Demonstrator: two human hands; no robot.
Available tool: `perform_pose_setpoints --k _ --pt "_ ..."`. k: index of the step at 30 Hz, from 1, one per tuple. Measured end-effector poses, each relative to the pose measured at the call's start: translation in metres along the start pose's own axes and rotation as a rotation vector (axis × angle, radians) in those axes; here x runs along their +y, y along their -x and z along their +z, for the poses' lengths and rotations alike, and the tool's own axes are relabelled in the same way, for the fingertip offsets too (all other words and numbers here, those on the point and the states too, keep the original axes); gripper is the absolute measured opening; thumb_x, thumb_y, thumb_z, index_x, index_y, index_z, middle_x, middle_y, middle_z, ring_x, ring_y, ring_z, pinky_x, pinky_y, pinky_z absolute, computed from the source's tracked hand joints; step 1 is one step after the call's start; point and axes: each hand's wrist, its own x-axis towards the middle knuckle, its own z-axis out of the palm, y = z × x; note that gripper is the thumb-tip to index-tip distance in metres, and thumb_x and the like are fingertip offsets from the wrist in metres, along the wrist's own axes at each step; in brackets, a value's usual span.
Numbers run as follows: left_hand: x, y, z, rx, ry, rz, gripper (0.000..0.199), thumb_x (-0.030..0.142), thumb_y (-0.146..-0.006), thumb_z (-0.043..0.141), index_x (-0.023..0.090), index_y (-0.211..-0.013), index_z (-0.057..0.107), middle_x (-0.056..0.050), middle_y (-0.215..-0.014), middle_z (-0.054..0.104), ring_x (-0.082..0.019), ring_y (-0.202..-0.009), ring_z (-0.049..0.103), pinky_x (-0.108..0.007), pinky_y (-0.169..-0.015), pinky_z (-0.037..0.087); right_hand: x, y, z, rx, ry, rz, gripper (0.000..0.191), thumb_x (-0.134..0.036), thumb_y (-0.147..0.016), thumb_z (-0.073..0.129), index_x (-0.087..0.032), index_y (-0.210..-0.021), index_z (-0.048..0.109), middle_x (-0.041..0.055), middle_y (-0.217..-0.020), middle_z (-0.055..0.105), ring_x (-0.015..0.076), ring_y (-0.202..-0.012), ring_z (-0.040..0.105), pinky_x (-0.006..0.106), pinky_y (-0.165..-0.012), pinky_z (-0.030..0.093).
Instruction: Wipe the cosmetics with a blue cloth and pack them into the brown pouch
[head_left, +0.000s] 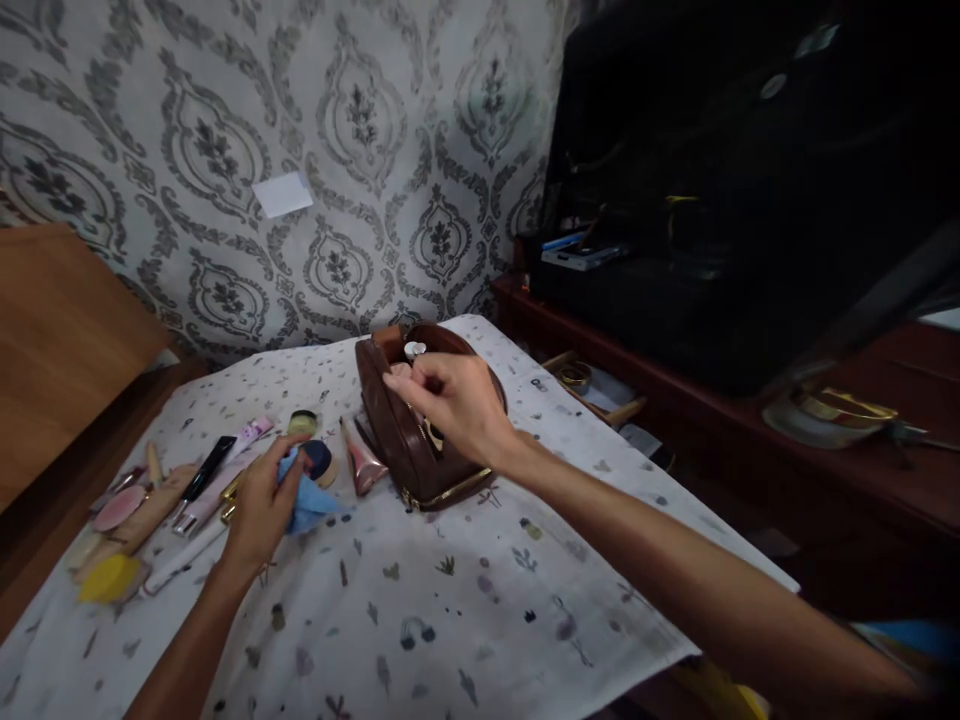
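My left hand [261, 498] is closed on a blue cloth [309, 506] above the patterned white tablecloth. Just beyond it are a dark-lidded round jar [320, 462] and a small greenish jar [303, 422]. My right hand [463, 398] hovers over an unzipped brown leather bag [386, 415], fingers curled in and thumb pointing left. Whatever those fingers may hold is hidden. Inside the bag's opening a white-capped item [414, 349] shows. Against the bag's left side rests a pink cosmetic tube [363, 462].
Makeup items lie left of my left hand: a black tube [210, 468], a pink round compact [120, 508], a yellow sponge [109, 578] and several others. A wooden panel [67, 350] stands at left. A large black screen [720, 180] sits on a dark red cabinet [675, 470] at right.
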Motion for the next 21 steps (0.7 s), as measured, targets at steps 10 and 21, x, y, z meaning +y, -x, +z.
perform_pose_setpoints --k 10,21 --pt "0.031 0.021 0.048 -0.392 -0.526 0.232 0.049 0.019 -0.091 0.048 0.020 -0.140 0.047 -0.012 -0.111 0.060 -0.026 -0.095 0.066 -0.030 -0.062 0.052 -0.004 0.093 0.055 -0.416 -0.200 -0.167 0.026 -0.030 -0.100 0.045 -0.020 -0.086 0.065 0.0060 -0.084 0.069 0.0174 -0.075 0.062 0.028 -0.069 0.046" --pt "0.019 0.041 0.038 -0.108 -0.638 0.350 0.052 0.015 -0.093 0.043 0.015 -0.144 0.040 -0.013 -0.116 0.069 -0.023 -0.095 0.071 -0.027 -0.068 0.055 0.012 0.112 0.108 -0.469 -1.049 0.858 0.038 -0.057 -0.091 0.055 -0.019 -0.088 0.056 -0.0002 -0.072 0.062 0.0158 -0.058 0.064 0.031 -0.061 0.053"
